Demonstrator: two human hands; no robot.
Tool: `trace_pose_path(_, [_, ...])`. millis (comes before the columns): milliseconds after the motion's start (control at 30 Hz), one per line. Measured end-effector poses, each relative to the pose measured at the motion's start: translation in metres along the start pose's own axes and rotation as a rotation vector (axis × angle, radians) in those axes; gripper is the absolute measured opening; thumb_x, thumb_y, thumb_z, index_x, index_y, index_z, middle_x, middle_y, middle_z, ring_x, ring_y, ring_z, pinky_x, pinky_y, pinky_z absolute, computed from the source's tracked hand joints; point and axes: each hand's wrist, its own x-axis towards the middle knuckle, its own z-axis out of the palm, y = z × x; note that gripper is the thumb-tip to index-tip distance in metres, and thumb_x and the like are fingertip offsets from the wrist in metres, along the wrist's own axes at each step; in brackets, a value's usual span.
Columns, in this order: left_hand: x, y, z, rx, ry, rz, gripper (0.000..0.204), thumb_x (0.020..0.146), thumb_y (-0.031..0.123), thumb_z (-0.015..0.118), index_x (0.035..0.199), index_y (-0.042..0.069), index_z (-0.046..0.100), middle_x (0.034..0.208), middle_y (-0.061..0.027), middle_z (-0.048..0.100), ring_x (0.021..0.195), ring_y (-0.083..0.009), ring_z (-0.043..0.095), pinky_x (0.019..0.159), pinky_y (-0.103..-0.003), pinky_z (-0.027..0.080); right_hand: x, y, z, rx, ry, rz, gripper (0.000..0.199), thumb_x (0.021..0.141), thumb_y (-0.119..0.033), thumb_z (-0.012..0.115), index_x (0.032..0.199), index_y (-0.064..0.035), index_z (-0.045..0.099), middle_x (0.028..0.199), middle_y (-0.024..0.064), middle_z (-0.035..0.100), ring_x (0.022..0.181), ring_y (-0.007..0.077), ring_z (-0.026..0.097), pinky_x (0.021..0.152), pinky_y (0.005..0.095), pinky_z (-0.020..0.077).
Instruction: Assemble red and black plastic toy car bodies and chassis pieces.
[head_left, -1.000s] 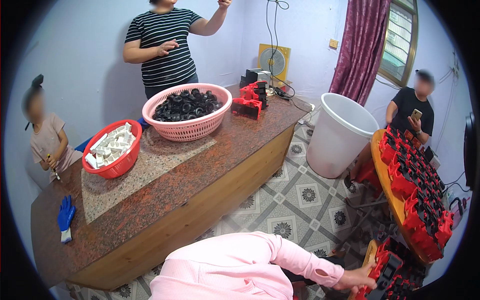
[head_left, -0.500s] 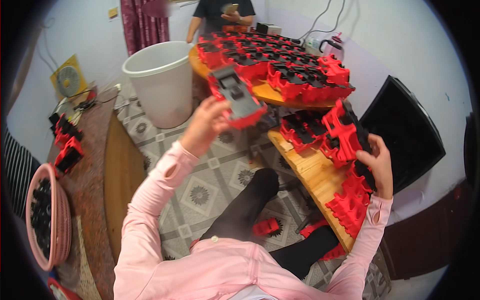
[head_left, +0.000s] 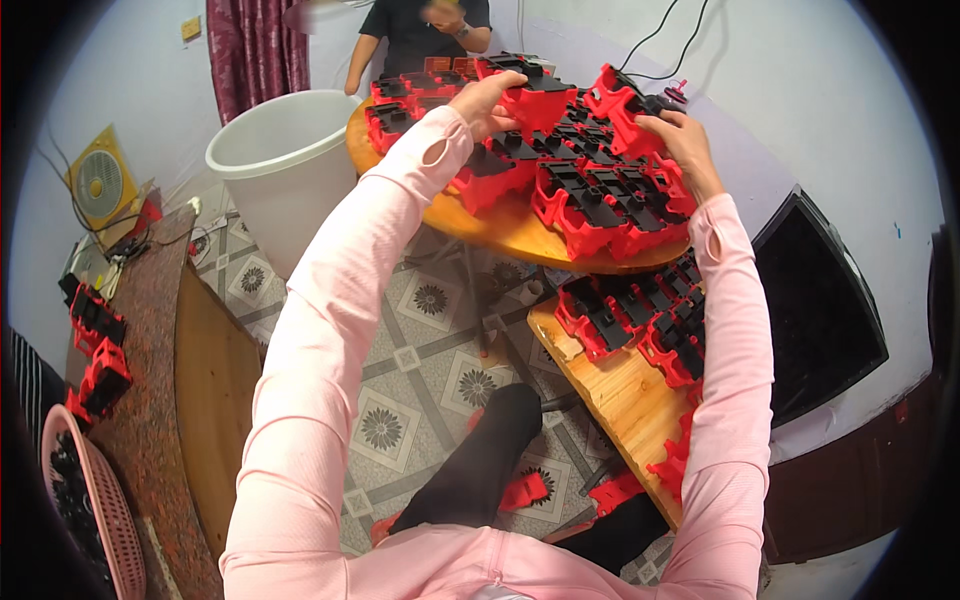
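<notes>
While both pink-sleeved arms [head_left: 320, 330] reach to the upper centre of the frame, the left hand [head_left: 490, 103] pinches the first red-and-black pc. [head_left: 543, 108] by its near left end, w/ thumb on top. This pc. is at upper centre, over the round table [head_left: 465, 226]; whether it touches the pcs. under it, I cannot tell. Its body is bright red, plastic-looking, w/ a flat black part on top, approx. level. The right hand [head_left: 685, 145], upper right of centre, pinches the second red-and-black pc. [head_left: 622, 125] by its black side; some fingertips are hidden. This one is tilted, so its red frame w/ openings shows toward the lower left & its black part toward the upper right. Below and btwn. the hands, the table carries many similar pcs. [head_left: 590, 205] in close rows, w/ red walls and black tops having small raised blocks. More of same kind stand on the wooden bench [head_left: 625, 410], right of centre. A white bin [head_left: 285, 150] is at upper left, a pink basket [head_left: 120, 530] w/ black parts [head_left: 75, 490] at lower left, and a person in black shirt [head_left: 425, 45] at the top edge.
</notes>
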Motion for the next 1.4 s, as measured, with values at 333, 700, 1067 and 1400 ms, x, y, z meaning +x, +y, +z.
trace_pose_path(333, [0.067, -0.037, 0.019, 0.136, 0.000, -0.072, 0.042, 0.087, 0.021, 0.067, 0.121, 0.005, 0.049, 0.113, -0.0142, 0.061, 0.096, -0.0315, 0.065, 0.090, -0.045, 0.053, 0.069, 0.024, 0.045, -0.109, -0.131, 0.023, 0.061, 0.069, -0.044, 0.077, 0.111, -0.0008, 0.069, 0.095, 0.0065, 0.069, 0.082, 0.0140, 0.063, 0.064, 0.0256, 0.0463])
trace_pose_path(700, [0.072, -0.049, 0.023, 0.199, -0.009, -0.075, 0.044, 0.086, 0.022, 0.068, 0.120, 0.001, 0.051, 0.109, -0.0180, 0.059, 0.090, -0.0287, 0.063, 0.085, -0.042, 0.056, 0.088, 0.035, 0.050, -0.160, -0.255, 0.018, 0.072, 0.069, -0.043, 0.078, 0.123, 0.0021, 0.062, 0.107, 0.0085, 0.067, 0.094, 0.0156, 0.062, 0.066, 0.0252, 0.0476])
trace_pose_path(1067, [0.078, -0.054, 0.022, 0.220, 0.065, -0.033, 0.044, 0.090, 0.027, 0.067, 0.122, 0.001, 0.052, 0.113, -0.0149, 0.058, 0.095, -0.0277, 0.059, 0.084, -0.045, 0.056, 0.103, 0.045, 0.063, -0.298, -0.172, -0.075, 0.075, 0.065, -0.044, 0.080, 0.122, 0.0010, 0.062, 0.119, 0.0204, 0.065, 0.111, 0.0313, 0.062, 0.097, 0.0354, 0.0461])
trace_pose_path(1400, [0.043, -0.039, 0.031, 0.218, 0.043, 0.095, 0.051, 0.087, 0.023, 0.070, 0.129, 0.002, 0.051, 0.136, -0.0137, 0.041, 0.121, -0.0279, 0.041, 0.092, -0.049, 0.049, 0.078, 0.044, 0.059, -0.367, -0.178, -0.094, 0.111, 0.063, -0.034, 0.086, 0.149, -0.0011, 0.026, 0.111, 0.0165, 0.063, 0.076, 0.0186, 0.057, 0.051, 0.0303, 0.0427])
